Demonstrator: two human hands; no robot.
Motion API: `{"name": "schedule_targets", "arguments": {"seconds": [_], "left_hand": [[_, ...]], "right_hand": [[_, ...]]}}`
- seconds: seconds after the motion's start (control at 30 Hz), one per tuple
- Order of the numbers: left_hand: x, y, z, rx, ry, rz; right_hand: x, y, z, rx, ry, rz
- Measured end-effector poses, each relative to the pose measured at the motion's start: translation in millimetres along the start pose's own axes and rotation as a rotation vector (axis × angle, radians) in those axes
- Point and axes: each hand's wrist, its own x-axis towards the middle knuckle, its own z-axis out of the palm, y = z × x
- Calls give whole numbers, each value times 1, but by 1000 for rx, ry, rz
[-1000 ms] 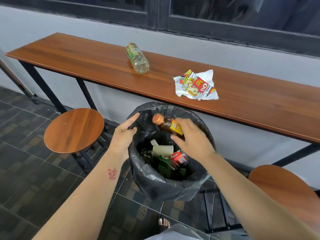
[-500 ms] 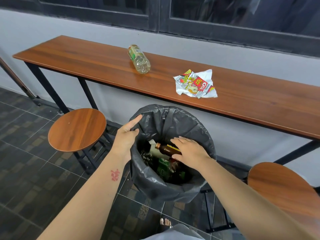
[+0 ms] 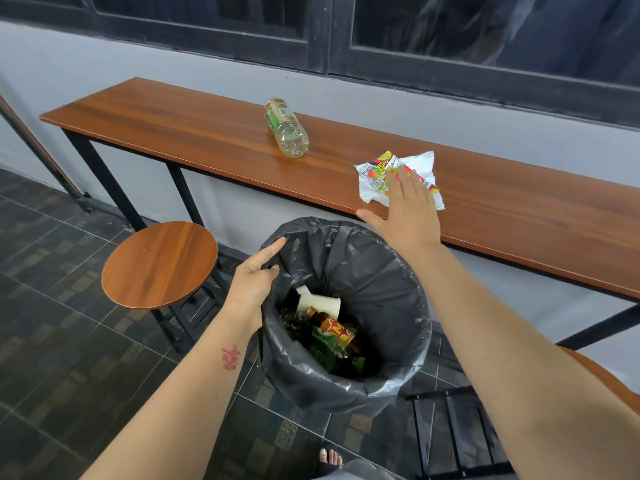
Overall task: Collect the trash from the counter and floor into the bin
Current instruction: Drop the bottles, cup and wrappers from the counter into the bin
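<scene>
A bin lined with a black bag [image 3: 388,282] stands in front of the wooden counter [image 3: 207,140]. My left hand [image 3: 254,275] grips its left rim. Inside lie a small brown bottle [image 3: 332,325], a white cup and other trash. My right hand [image 3: 403,209] hovers over the counter edge with fingers spread, reaching onto a crumpled colourful wrapper [image 3: 377,171] and covering part of it. A clear plastic bottle [image 3: 287,128] lies on its side on the counter, left of the wrapper.
A round wooden stool [image 3: 159,265] stands left of the bin. Another stool [image 3: 602,375] sits at the right edge, behind my right forearm. Dark tiles cover the floor, and my bare toes [image 3: 330,457] show below the bin.
My right hand let go of the brown bottle, which now lies in the bin, and rose to the wrapper on the counter. My left hand stayed on the rim.
</scene>
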Motion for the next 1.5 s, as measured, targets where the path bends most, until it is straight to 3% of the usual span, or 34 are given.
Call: {"name": "schedule_targets", "arguments": {"seconds": [0.13, 0.43, 0.57, 0.7, 0.9, 1.07, 1.2, 1.33, 1.5], "left_hand": [[1, 4, 1, -7, 14, 10], [-3, 13, 0, 7, 63, 5], [-9, 13, -5, 5, 71, 2], [-19, 16, -13, -4, 80, 23], [-26, 21, -28, -10, 142, 57], [-33, 22, -37, -15, 151, 67], [-36, 20, -42, -15, 166, 68], [-31, 16, -48, -24, 190, 67], [-20, 13, -55, -64, 216, 59]], "right_hand": [[9, 0, 8, 0, -131, 32], [-17, 14, 30, 66, 261, -291], [-28, 10, 32, 74, 362, -331], [-54, -7, 28, 74, 462, -489], [-100, -32, 43, 92, 220, -639], [-114, -59, 58, 29, -413, -557], [-120, -73, 64, 24, -703, -532], [-115, -74, 70, 39, -738, -511], [-87, -86, 49, 198, -515, -499]]}}
